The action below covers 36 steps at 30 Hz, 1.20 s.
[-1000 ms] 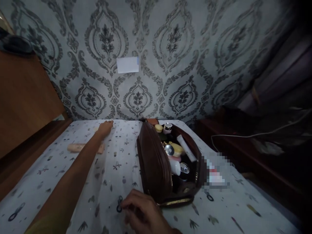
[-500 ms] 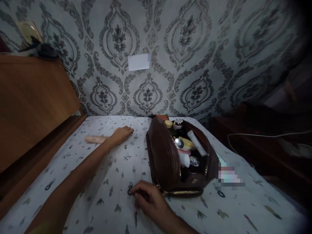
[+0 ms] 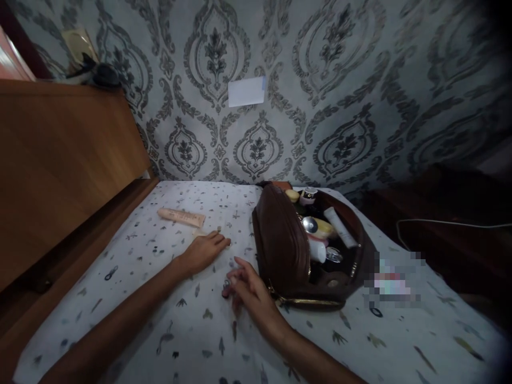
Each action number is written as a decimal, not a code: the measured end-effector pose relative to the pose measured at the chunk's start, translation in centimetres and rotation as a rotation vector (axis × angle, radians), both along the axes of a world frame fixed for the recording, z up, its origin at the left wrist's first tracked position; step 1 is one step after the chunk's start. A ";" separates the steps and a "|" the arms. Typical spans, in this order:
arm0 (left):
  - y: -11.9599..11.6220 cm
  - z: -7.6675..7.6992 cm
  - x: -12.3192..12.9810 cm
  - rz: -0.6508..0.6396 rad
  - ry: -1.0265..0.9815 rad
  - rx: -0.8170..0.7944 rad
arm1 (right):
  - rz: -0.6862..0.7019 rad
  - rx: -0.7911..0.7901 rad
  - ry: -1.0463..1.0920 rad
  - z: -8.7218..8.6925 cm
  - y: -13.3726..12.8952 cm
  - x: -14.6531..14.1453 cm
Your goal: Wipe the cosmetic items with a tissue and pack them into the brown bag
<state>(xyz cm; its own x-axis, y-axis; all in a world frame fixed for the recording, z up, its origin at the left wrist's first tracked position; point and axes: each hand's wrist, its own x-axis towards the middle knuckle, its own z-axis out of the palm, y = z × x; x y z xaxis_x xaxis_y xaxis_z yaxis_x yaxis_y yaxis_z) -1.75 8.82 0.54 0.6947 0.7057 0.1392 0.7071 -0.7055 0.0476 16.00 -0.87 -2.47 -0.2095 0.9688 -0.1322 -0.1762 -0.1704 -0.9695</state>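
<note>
My left hand (image 3: 205, 252) is palm down low over the printed sheet, its fingers together and bent toward the right. A small pale, yellowish thing (image 3: 198, 233) peeks out behind its knuckles, mostly hidden; its kind cannot be made out. Beyond that hand lies a peach-coloured squeeze tube (image 3: 182, 217). My right hand (image 3: 254, 298) holds nothing visible, fingers apart and loosely curved, just left of a brown toiletry bag (image 3: 280, 240). The bag gapes with its zip undone. Inside are a white tube (image 3: 340, 228), a silver-lidded jar (image 3: 309, 196), a yellow container (image 3: 324, 229) and a white-capped bottle (image 3: 317, 250).
A wooden panel (image 3: 72, 138) borders the bed on the left, with dark items (image 3: 104, 74) on top. The patterned wall (image 3: 256, 144) rises behind, bearing a white card (image 3: 247, 92). At right runs a white cable (image 3: 452, 221); a blurred patch (image 3: 394, 282) lies beside the bag.
My left hand has drawn back from beside the tube toward me, the pale thing moving with it. My right hand has lifted and its fingers have spread. The view has shifted left.
</note>
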 end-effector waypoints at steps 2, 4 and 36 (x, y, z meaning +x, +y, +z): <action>0.8 0.3 -1.2 0.076 -0.047 0.000 | -0.012 -0.013 0.011 0.5 0.1 -0.6; 2.0 0.9 -2.9 0.164 -0.074 0.020 | -0.020 -0.017 0.034 0.9 0.1 -1.1; -8.1 5.2 4.5 0.563 -1.225 -0.355 | 0.177 0.056 0.185 3.2 -5.1 0.6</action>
<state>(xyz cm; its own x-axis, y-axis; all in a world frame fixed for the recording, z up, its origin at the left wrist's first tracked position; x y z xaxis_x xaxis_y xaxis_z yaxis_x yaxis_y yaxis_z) 2.76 0.75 5.71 -0.1238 0.9716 0.2018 0.2674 -0.1631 0.9497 16.57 -5.96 0.74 -0.3924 0.9195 -0.0233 -0.3235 -0.1617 -0.9323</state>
